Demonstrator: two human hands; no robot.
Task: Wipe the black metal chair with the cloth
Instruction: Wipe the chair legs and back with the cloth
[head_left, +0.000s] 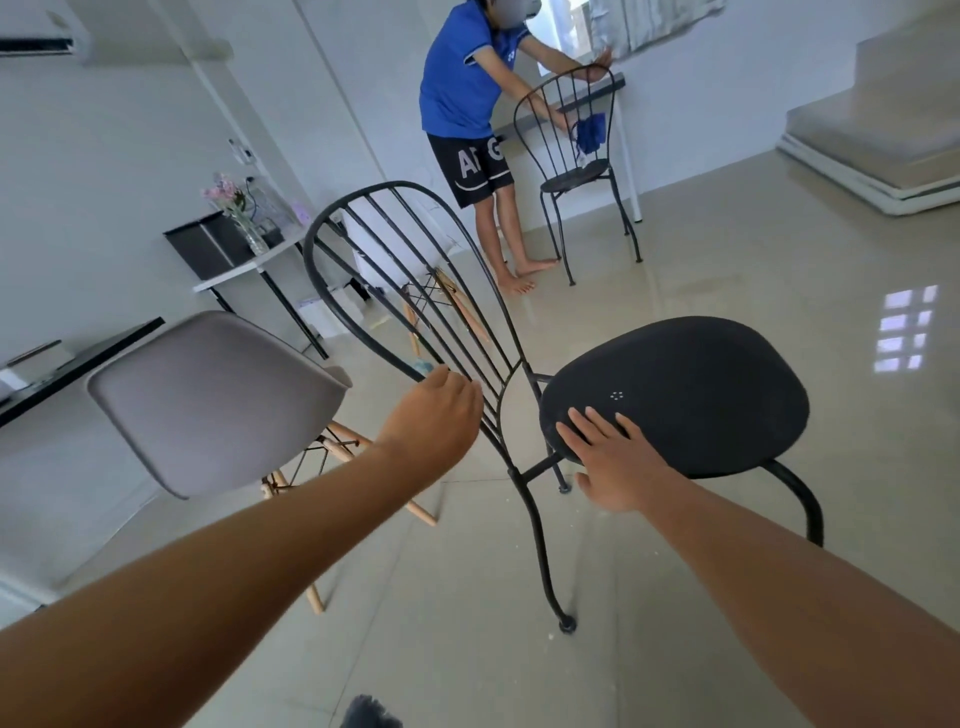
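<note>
The black metal chair (675, 395) stands right in front of me, its round seat to the right and its wire backrest (410, 280) to the left. My left hand (436, 421) is closed around the lower outer bar of the backrest, with a bit of light blue cloth (423, 368) showing above its fingers. My right hand (613, 460) lies flat, fingers spread, on the near left edge of the seat and holds nothing.
A grey shell chair (208, 395) with wooden legs stands close on the left, beside a dark desk (78, 364). Further back another person (467, 104) wipes a second black chair (576, 171) at a white table. Shiny tiled floor (727, 260) spreads to the right, with steps (883, 145) at the far right.
</note>
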